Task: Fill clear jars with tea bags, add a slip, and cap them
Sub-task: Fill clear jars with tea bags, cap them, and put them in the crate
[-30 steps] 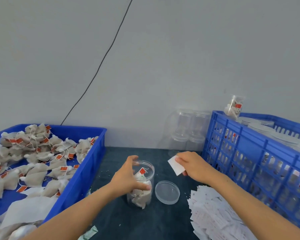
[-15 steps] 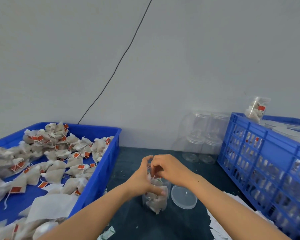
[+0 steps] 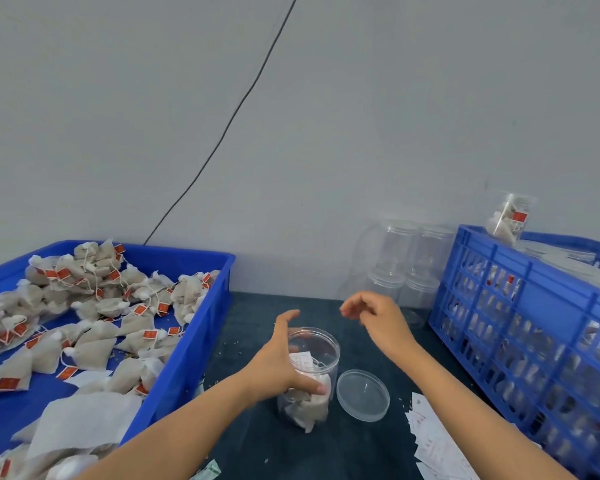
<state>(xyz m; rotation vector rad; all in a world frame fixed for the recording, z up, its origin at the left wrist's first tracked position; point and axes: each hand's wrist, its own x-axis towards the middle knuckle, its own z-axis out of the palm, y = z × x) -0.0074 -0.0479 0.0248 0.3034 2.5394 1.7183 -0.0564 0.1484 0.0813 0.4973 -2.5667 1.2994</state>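
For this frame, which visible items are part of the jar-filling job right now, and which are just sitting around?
In use:
left hand gripping the open jar
slip inside it
loose lid
right hand, holding nothing

Idle:
tea bag tray
slip pile
empty jars
filled-jar crate
wall cable

Left hand (image 3: 278, 367) grips the open jar (image 3: 309, 377) on the dark counter (image 3: 257, 441), tea bags and a white slip (image 3: 302, 359) inside. Right hand (image 3: 378, 318) hovers above, fingers loosely curled (holding nothing). The clear lid (image 3: 362, 395) lies just beside the jar; loose slips (image 3: 437, 445) are piled to the right.
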